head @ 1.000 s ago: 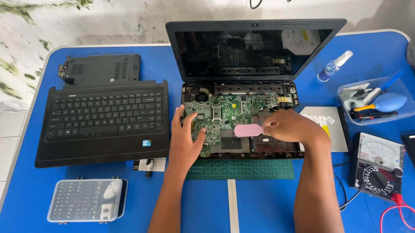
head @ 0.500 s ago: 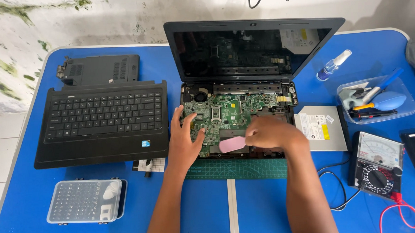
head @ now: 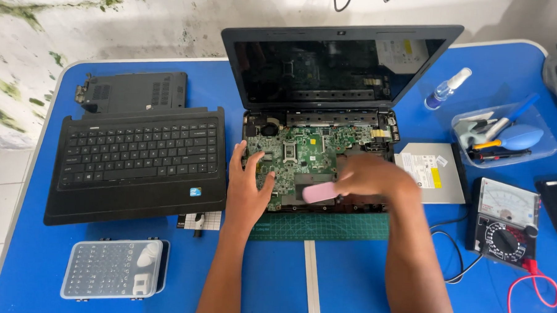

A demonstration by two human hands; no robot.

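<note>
Pink, a flat oblong eraser-like block [head: 320, 192] sits pinched in our right hand [head: 376, 180], its free end lying on the green circuit board [head: 303, 152] of the opened black laptop [head: 329, 115]; our left hand [head: 248, 189] lies flat with fingers spread on the board's left edge, holding nothing; under the laptop lies a green cutting mat [head: 325, 226] on the blue table [head: 274, 273]; left rests a detached black keyboard panel [head: 136, 164]; right, a silver optical drive [head: 432, 171] and an analogue multimeter [head: 504, 223].
</note>
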